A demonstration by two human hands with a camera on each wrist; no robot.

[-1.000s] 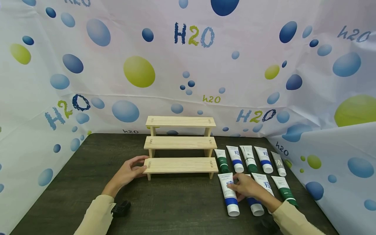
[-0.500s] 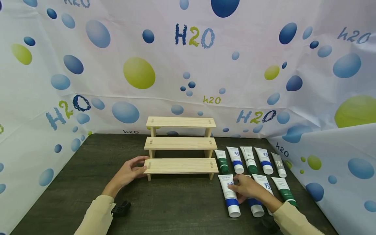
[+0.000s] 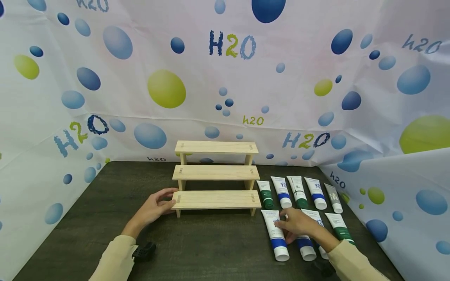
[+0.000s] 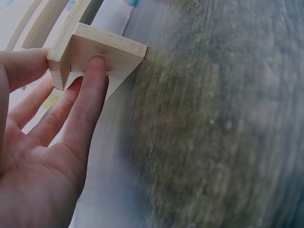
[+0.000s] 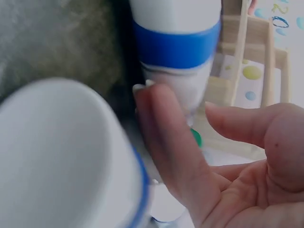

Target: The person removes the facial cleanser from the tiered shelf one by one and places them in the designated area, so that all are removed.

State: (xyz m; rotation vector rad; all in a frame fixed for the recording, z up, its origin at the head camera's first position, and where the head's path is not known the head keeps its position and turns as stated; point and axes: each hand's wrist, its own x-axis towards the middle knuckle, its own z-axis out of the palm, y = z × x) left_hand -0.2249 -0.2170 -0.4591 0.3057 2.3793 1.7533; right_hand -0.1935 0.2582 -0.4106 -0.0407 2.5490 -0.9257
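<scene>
A three-tier wooden display stand [image 3: 216, 199] stands on the dark table. At its lowest step's left end, my left hand [image 3: 149, 210] grips the wood. In the left wrist view the thumb is at the step's edge and a fingertip [image 4: 97, 64] lies against the support leg [image 4: 116, 45] below. My right hand [image 3: 300, 224] pinches a white cream tube with a blue band [image 3: 272, 227], lying face up right of the stand, cap towards me. The right wrist view shows fingers at one side of that tube [image 5: 178, 47] and the thumb by the other.
Other cream tubes lie in two rows at the right: a green-banded tube [image 3: 265, 193], a grey tube [image 3: 333, 198], and several white ones. A blue-banded tube [image 3: 306, 246] lies partly under the right hand. A bubble-printed sheet [image 3: 225, 78] walls the table's back and sides.
The head view has tilted up slightly, so everything sits a little lower. The tube's cap end has shifted slightly to the right. Both hands keep their hold.
</scene>
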